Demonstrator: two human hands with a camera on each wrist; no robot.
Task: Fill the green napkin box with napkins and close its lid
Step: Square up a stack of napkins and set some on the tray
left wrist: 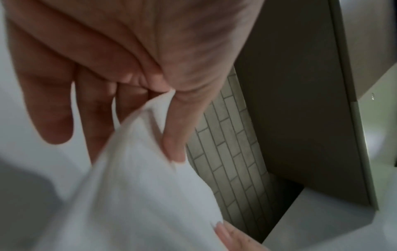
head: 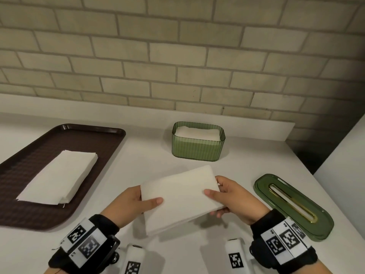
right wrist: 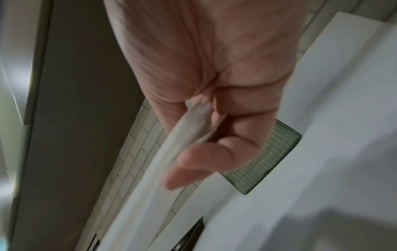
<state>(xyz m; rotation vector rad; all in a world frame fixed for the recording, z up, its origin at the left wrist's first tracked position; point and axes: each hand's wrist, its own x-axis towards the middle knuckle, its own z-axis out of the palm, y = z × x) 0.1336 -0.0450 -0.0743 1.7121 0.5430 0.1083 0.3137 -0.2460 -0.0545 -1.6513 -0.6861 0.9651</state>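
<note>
A stack of white napkins (head: pixel 180 196) hangs above the white counter, held at both short ends. My left hand (head: pixel 136 202) pinches its left end, thumb on top. My right hand (head: pixel 227 196) pinches the right end the same way. The left wrist view shows the napkins (left wrist: pixel 133 186) between thumb and fingers; the right wrist view shows the stack's edge (right wrist: pixel 171 152) in the grip. The green ribbed napkin box (head: pixel 198 144) stands open behind the stack, with napkins inside up to near its rim. Its green lid (head: pixel 292 206) with a gold-edged slot lies flat at the right.
A brown tray (head: pixel 23 175) at the left carries another pile of white napkins (head: pixel 59 176). A tiled wall (head: pixel 177 56) backs the counter. A dark gap and a white panel (head: pixel 339 159) stand to the right of the counter's end.
</note>
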